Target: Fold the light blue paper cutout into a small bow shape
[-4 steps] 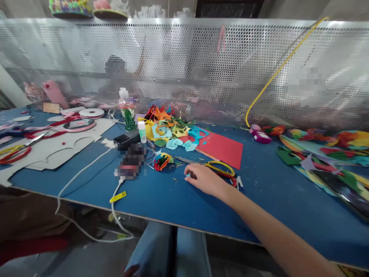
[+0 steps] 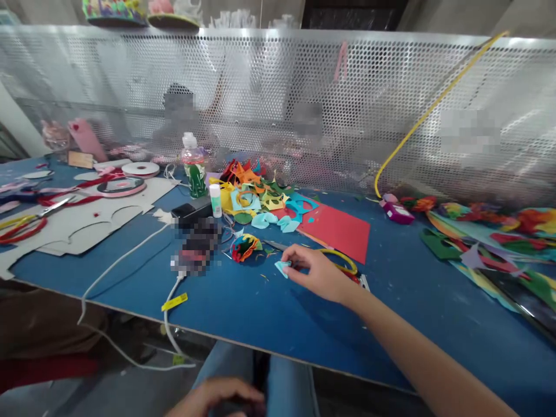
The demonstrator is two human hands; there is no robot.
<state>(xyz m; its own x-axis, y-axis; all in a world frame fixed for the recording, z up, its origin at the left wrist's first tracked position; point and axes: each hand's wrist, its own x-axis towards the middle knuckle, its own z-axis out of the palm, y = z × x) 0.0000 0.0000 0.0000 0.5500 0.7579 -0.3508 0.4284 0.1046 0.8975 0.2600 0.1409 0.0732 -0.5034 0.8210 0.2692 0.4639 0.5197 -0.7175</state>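
Pinching a small light-blue paper scrap between thumb and forefinger, the right hand reaches out over the blue table top with its other fingers loosely curled, closed only at the tips. The scrap sits at the fingertips, just clear of or barely touching the surface; the pictures do not settle which. Directly behind the hand lie the yellow-and-red handled scissors, their blades pointing left toward a small multicoloured paper rosette. Beyond them a flat red paper sheet rests near a heap of cut coloured paper shapes, with a white glue stick and a clear plastic bottle standing at the heap's left edge.

The left hand lies low at the bottom of the view, near the person's lap, below the table edge; its fingers look loosely bent and it appears to hold nothing, though part of it is out of frame.

Judging from so thin and light a piece, a good grip means keeping the pinch gentle and close to the scrap's edge so it does not crease, lifting it straight up, and keeping the wrist clear of the scissors' handles and the loose clippings nearby.
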